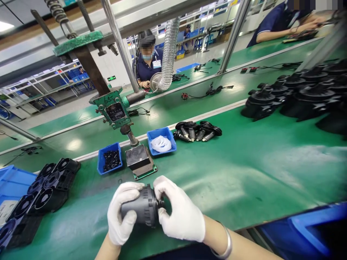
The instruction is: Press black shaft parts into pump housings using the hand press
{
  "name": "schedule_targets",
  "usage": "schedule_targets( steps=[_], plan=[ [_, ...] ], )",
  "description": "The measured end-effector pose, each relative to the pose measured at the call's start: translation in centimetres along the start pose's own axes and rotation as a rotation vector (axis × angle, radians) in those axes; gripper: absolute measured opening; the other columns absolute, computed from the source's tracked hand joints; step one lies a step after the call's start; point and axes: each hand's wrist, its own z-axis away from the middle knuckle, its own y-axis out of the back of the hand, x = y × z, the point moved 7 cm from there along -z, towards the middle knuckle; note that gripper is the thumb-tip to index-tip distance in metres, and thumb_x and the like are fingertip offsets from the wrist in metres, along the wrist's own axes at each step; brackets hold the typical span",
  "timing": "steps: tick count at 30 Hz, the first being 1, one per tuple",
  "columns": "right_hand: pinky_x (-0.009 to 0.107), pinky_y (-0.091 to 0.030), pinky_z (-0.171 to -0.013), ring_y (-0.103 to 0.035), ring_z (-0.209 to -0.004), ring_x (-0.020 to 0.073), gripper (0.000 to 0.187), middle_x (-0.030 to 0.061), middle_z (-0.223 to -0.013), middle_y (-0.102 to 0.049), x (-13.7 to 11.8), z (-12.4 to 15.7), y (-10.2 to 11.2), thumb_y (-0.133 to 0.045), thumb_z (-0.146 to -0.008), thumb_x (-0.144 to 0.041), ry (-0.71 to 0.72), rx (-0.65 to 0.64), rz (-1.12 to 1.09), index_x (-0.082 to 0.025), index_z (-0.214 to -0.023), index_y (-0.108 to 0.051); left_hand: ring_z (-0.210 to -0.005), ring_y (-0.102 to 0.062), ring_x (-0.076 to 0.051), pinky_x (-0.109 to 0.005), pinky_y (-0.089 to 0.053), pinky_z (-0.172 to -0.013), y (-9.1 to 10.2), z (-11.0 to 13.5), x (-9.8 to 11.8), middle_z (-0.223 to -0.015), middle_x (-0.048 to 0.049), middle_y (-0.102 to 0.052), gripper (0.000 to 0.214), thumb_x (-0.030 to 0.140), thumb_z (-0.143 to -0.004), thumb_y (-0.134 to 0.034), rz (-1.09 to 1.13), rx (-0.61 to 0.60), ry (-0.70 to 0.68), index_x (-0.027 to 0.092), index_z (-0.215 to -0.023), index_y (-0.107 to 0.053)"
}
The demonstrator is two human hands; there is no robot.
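A dark grey cylindrical housing (139,208) with a ribbed black collar lies on its side in my hands, low over the green bench near its front edge. My left hand (121,213), in a white glove, wraps round the plain body, thumb in front and fingers over the top. At the collar end, my white-gloved right hand (180,211) has thumb and fingers closed around a small black projecting part. The fingers partly hide that part. Just beyond my hands stands a metal block (137,157) on the base of a green press (114,108).
Blue bins hold small black parts (111,160) and white rings (162,143). Coiled black cables (199,130) lie beside them. Black square frames (43,195) line the left; black housings (303,90) crowd the right. Co-workers (148,59) sit across the bench.
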Motion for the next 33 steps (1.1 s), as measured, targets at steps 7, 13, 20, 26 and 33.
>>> schedule_targets(
  steps=[7,13,20,26,33],
  plan=[
    [0.029,-0.038,-0.064,-0.045,-0.073,0.0174,0.036,0.0004,-0.088,-0.042,-0.7,0.1,0.2,-0.046,-0.055,-0.009,0.020,0.008,0.051,-0.024,-0.086,-0.035,-0.112,-0.058,-0.033,-0.055,-0.051,-0.090,-0.3,-0.2,0.5,-0.121,-0.0123,-0.055,0.028,0.038,-0.094,-0.052,-0.029,0.021,-0.051,0.025,-0.119,-0.058],
    [0.030,-0.040,-0.065,-0.043,-0.073,0.0175,0.040,0.0007,-0.088,-0.039,-1.4,-0.1,0.3,-0.045,-0.053,-0.009,0.066,-0.018,0.104,-0.024,-0.088,-0.033,-0.110,-0.060,-0.033,-0.055,-0.051,-0.089,-0.7,-0.4,1.2,-0.119,-0.0110,-0.056,0.027,0.033,-0.092,-0.053,-0.058,0.049,-0.081,0.028,-0.118,-0.059],
    [0.035,-0.047,-0.064,-0.051,-0.074,0.0211,0.033,0.0051,-0.095,-0.043,-2.4,-1.5,0.1,-0.050,-0.062,-0.012,-0.036,-0.007,0.394,-0.023,-0.092,-0.044,-0.106,-0.064,-0.027,-0.048,-0.052,-0.094,-3.2,-2.2,-2.2,-0.111,-0.0072,-0.064,0.027,0.039,-0.100,-0.036,0.082,0.124,0.278,0.025,-0.106,-0.059],
    [0.036,-0.054,-0.069,-0.062,-0.084,0.0247,0.045,0.0113,-0.118,-0.051,1.0,-0.9,-0.1,-0.062,-0.075,-0.011,-0.174,-0.217,0.662,-0.022,-0.118,-0.055,-0.097,-0.069,-0.024,-0.043,-0.057,-0.090,-8.3,-2.5,-8.0,-0.101,-0.0084,-0.073,0.048,0.042,-0.102,-0.022,0.089,-0.052,0.536,0.019,-0.110,-0.063],
    [0.056,-0.044,-0.098,-0.052,-0.115,0.0344,0.049,0.0085,-0.125,-0.058,4.3,0.8,2.3,-0.073,-0.078,-0.017,-0.066,-0.169,0.592,-0.028,-0.122,-0.056,-0.108,-0.065,-0.024,-0.047,-0.046,-0.106,-5.9,-1.9,-9.0,-0.108,-0.0081,-0.071,0.029,0.040,-0.095,-0.048,0.104,-0.011,0.544,0.020,-0.102,-0.068]
  ],
)
